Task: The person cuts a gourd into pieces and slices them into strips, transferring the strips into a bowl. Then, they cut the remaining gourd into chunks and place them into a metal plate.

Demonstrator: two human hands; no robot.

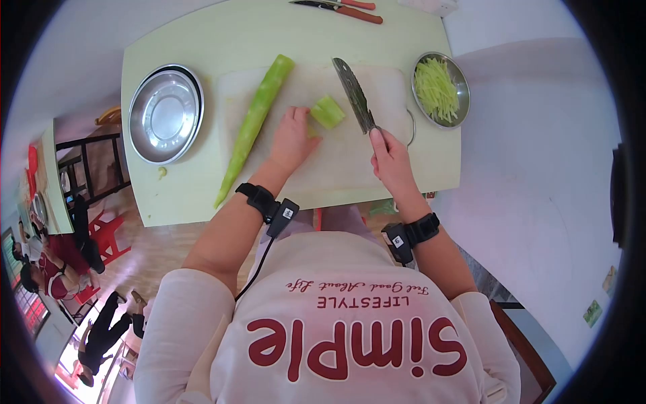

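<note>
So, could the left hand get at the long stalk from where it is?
Probably yes: the left hand is close beside the long stalk, with only bare board visible between them, and the knife is on the far side, in the right hand.

The surface [431, 168] is pale green, with rounded far corners. A whitish board [343, 161] lies across its middle, a metal loop at the right edge. On the board, a long green stem [258, 114] slants at the left, its thin end toward the near edge; a short piece [328, 112] lies nearer the middle. Nested metal bowls [144, 101] stand left of the board, a scrap [162, 173] just beside them; a smaller bowl [464, 101] stands to the right. A brown-handled knife [361, 13] lies by the far edge.
</note>
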